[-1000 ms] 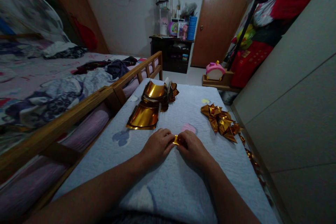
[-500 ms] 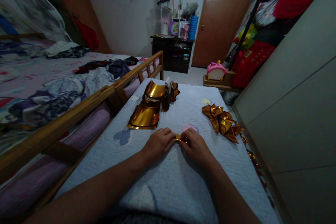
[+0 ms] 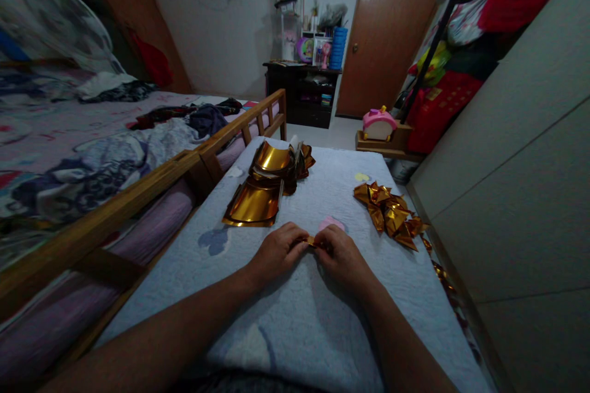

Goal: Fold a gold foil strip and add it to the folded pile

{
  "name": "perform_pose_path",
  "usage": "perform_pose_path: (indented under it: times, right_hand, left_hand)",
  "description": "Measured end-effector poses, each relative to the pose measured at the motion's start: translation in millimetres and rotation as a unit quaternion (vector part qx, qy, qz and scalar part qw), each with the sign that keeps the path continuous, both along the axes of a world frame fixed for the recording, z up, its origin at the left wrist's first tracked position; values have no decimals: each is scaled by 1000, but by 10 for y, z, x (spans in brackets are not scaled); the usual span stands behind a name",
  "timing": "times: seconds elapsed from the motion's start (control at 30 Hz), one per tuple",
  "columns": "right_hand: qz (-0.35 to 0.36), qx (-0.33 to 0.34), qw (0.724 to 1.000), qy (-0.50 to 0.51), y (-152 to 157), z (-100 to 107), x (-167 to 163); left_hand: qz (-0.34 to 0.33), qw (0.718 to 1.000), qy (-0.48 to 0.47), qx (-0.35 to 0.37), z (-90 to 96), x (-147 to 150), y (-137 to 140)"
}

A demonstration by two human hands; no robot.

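Note:
Between my two hands is a small strip of gold foil paper (image 3: 311, 241), mostly hidden by the fingers. My left hand (image 3: 280, 252) pinches its left end, and my right hand (image 3: 340, 253) pinches the right end, both low over the padded, light-blue cloth surface (image 3: 295, 319). Ahead and to the left lie curled stacks of gold foil sheets (image 3: 255, 201), bowed upward in the middle. Over on the right is a heap of folded gold foil pieces (image 3: 391, 214), pointed and creased.
A wooden bed rail (image 3: 184, 163) runs along the left, with a bed and rumpled bedding (image 3: 138, 150) behind it. A pale cabinet (image 3: 516, 196) borders the right side. Further off stand a dark shelf unit (image 3: 299, 95), a pink toy case (image 3: 378, 124) and a brown door (image 3: 387, 31).
Less of the gold strip shows between my fingertips now, and the fingers have shifted slightly on it. Both hands stay in nearly the same place; the foil stacks and heap are unmoved.

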State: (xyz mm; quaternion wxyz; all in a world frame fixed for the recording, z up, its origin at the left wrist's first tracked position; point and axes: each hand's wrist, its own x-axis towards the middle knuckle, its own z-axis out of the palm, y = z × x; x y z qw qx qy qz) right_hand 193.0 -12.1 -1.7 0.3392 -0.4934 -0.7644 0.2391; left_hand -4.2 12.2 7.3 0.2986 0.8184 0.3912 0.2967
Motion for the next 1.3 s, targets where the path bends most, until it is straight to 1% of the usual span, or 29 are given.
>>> perform_pose_path:
  times: [0.37,0.67,0.87,1.0,1.13,1.3]
  right_hand:
    - [-1,-7,1000,9,-12,47,-4]
    - [-36,38,998,-42,-26,23,-16]
    - [-44,43,998,-19,-10,-3,-10]
    - [-52,64,997,-7,-4,6,-27]
    - [-51,85,995,1,0,4,-60]
    - [-54,91,994,4,5,-6,-90]
  left_hand:
    - [7,1000,-15,3,14,-7,2]
    - [16,999,-33,7,28,-13,-2]
    - [20,999,-33,10,29,-8,-18]
    - [31,999,-11,14,30,9,-27]
    - [32,999,28,28,-8,16,-34]
    - [30,997,46,56,-61,5,-21]
